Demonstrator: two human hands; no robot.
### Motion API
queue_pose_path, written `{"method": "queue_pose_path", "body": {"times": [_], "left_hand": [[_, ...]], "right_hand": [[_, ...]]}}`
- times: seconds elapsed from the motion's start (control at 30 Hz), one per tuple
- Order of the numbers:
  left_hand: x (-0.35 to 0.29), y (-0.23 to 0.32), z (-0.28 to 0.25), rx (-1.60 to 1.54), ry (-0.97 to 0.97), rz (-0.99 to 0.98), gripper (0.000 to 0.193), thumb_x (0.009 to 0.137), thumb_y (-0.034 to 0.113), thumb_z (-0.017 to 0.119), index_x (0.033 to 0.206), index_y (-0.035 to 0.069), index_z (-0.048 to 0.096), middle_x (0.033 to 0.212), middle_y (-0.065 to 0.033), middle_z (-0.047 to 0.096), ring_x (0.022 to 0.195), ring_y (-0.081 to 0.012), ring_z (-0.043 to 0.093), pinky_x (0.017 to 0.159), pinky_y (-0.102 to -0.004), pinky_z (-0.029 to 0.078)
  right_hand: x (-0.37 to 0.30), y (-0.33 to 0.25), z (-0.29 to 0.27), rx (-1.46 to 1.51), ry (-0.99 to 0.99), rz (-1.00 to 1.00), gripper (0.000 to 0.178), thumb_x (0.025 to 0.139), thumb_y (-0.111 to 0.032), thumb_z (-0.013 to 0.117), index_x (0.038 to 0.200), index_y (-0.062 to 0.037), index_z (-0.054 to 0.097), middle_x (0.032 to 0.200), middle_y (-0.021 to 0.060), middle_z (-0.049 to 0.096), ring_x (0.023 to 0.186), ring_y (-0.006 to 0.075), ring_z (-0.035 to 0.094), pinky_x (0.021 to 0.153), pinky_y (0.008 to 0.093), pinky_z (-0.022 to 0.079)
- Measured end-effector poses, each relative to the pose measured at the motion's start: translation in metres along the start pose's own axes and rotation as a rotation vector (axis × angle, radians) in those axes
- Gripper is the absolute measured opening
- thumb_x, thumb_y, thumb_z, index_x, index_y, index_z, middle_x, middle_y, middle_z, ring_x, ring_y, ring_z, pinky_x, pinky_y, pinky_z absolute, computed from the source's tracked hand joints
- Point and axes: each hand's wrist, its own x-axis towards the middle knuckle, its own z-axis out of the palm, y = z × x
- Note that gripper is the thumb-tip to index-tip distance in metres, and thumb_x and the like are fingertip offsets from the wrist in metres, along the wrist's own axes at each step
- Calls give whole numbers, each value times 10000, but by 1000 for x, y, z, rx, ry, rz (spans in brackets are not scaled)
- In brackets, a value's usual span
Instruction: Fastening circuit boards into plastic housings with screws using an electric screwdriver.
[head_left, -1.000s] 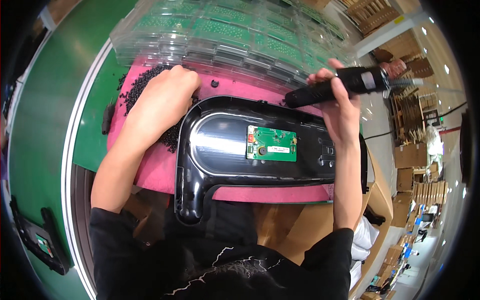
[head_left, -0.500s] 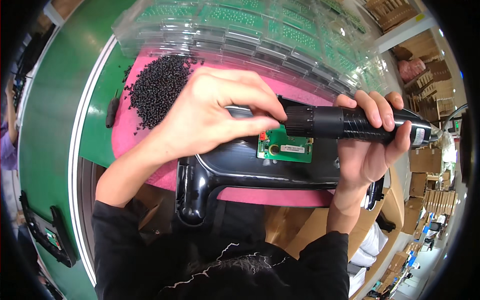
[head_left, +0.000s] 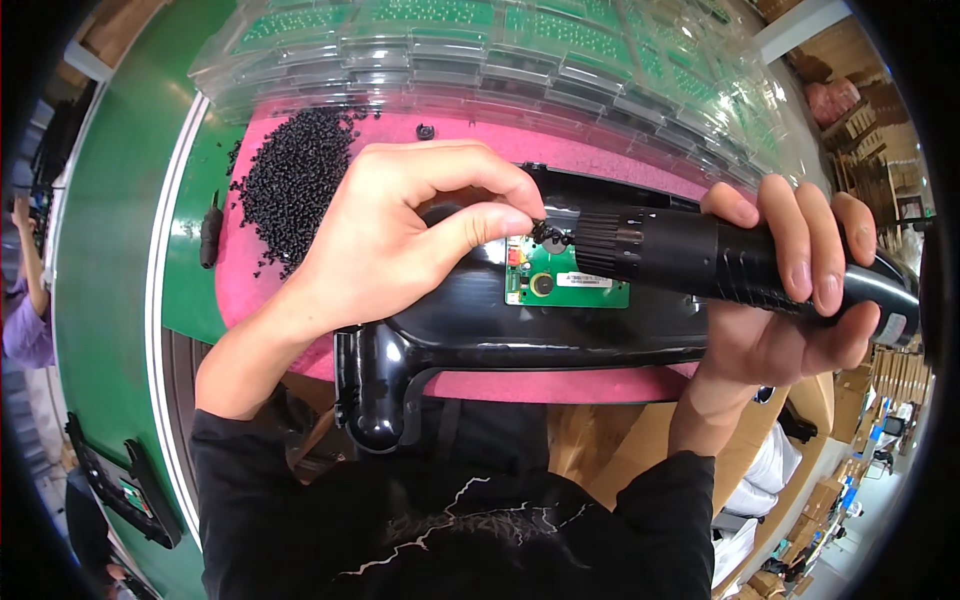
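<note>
My right hand [head_left: 775, 345] is wrapped around a black electric screwdriver [head_left: 680, 248], held almost level with its nose to the left. My left hand [head_left: 395, 225] is closed in a pinch, with a few small black screws [head_left: 546, 232] at its fingertips, right by the screwdriver's nose. Below both lies a glossy black plastic housing [head_left: 470, 335], with a green circuit board [head_left: 595, 293] in it. The screwdriver's nose covers the upper part of the board. Whether a screw sits on the bit cannot be made out.
A heap of black screws [head_left: 295, 170] lies on the pink mat [head_left: 480, 386]. Stacked transparent trays [head_left: 450, 65] stand behind it. A small black screwdriver [head_left: 211, 235] rests at left on the green bench [head_left: 110, 260], near another black housing [head_left: 125, 490]. A person's purple sleeve [head_left: 30, 330] shows far left.
The electric screwdriver and my right hand have shifted right and slightly down. My left fingertips have drawn back from the nose, and screws now show between them.
</note>
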Motion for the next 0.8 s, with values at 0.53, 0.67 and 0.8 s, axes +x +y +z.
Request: {"method": "queue_pose_path", "body": {"times": [0.53,0.67,0.8], "left_hand": [[0,-10,-3,138,-31,86,251,769,-39,764,1015,-23,714,932,-105,734,803,-160,716,726,-264,579],[0,-12,0,239,-49,166,248,760,-44,759,999,-24,695,910,-119,725,786,-191,713,707,-265,571],[1,-11,2,316,-69,219,231,765,-37,754,985,-27,684,891,-129,716,772,-215,703,677,-281,560]], "right_hand": [[-3,5,0,-16,30,-63,366,753,-184,820,975,-217,531,748,-140,544,772,35,515,919,327,294],[-4,9,1,-39,3,-33,367,751,-198,826,971,-223,532,756,-136,546,763,45,511,918,329,297],[-5,8,0,-73,-7,6,379,752,-203,828,986,-223,529,762,-134,543,775,53,503,926,343,304]]}}
